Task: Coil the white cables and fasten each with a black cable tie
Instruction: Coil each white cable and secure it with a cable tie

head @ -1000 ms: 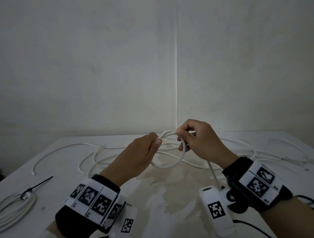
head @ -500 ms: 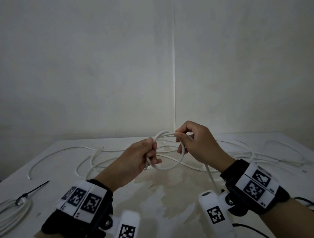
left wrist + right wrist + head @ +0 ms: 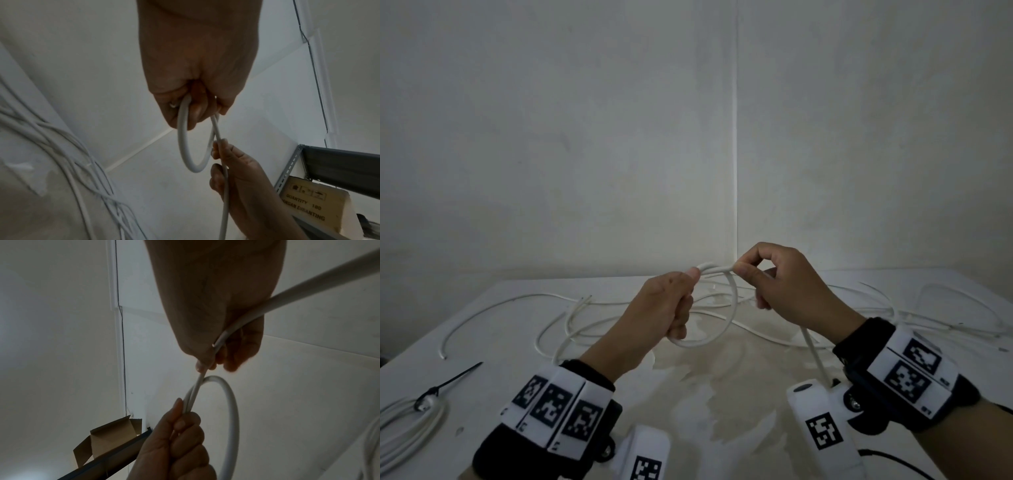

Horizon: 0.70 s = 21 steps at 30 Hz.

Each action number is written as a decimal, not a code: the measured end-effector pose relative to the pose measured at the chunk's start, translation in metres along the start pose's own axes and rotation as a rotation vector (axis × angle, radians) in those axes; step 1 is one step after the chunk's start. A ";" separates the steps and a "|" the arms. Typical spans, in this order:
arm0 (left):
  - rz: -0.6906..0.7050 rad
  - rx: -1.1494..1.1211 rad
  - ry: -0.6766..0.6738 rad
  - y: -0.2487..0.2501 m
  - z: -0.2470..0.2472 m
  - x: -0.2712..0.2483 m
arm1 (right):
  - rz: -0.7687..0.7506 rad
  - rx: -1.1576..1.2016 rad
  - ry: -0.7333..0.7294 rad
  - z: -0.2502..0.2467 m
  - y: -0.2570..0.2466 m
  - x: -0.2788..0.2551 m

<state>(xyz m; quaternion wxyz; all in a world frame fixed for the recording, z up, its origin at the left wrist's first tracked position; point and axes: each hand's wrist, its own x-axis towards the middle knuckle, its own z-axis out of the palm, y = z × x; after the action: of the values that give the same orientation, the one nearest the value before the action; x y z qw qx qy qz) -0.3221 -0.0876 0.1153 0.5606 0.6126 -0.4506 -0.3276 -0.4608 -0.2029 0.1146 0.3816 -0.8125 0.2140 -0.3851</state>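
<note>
While my left hand [image 3: 671,308] grips the cable [image 3: 729,308] loop closed, my right hand [image 3: 787,287] pinches the free run. This feeds the next turn.

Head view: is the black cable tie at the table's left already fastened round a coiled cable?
Yes, the black cable tie cinches the coiled white cable lying there.

Perhaps a storeroom: metal shelving [image 3: 337,164], cardboard box [image 3: 314,204]

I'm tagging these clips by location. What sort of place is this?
Probably a storeroom or workshop corner, though that is a guess. A plain white table stands against bare white walls, a slotted metal shelf rack holds a cardboard carton printed QUANTITY, and another open cardboard box sits nearby.
</note>
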 end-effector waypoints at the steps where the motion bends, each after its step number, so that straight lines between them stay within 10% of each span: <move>1: 0.002 0.011 0.008 0.001 -0.001 0.000 | -0.028 -0.025 0.004 0.000 0.000 0.001; 21: 0.027 -0.185 0.331 0.000 -0.079 -0.001 | -0.122 -0.909 0.103 -0.009 0.042 0.033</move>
<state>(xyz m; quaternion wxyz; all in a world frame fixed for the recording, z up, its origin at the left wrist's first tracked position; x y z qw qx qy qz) -0.2506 -0.0560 0.1273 0.6855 0.5979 -0.3280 -0.2549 -0.4495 -0.2544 0.1002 -0.0480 -0.8883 0.3318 -0.3137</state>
